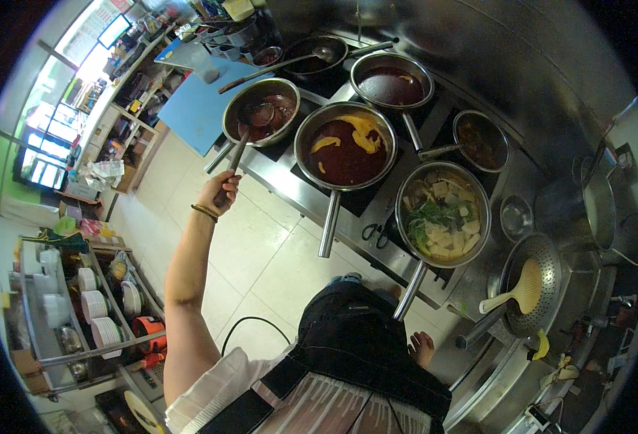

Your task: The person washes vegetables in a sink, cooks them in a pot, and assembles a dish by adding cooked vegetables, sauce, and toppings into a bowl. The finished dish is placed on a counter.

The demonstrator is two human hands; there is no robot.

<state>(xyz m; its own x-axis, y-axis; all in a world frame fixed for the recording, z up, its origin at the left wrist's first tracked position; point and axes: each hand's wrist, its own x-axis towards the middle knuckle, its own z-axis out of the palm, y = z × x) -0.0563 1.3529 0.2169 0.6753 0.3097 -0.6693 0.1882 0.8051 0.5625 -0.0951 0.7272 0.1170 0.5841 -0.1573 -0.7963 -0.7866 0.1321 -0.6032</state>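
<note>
My left hand grips the dark wooden handle of a ladle. The ladle's bowl rests inside a steel saucepan of reddish-brown sauce at the stove's left end. Beside it stands a larger saucepan of dark red broth with yellow pieces floating in it. Low at my side, next to the black apron, hangs my right hand, its fingers loosely apart and holding nothing. The nearest pan to it holds tofu, greens and mushrooms in broth; its steel handle points towards me.
Behind are a pan of red broth, a dark pan with a ladle across it and a smaller stew pan. Scissors lie on the stove edge. At right, a rice paddle rests in a perforated strainer. Stacked bowls fill a left rack.
</note>
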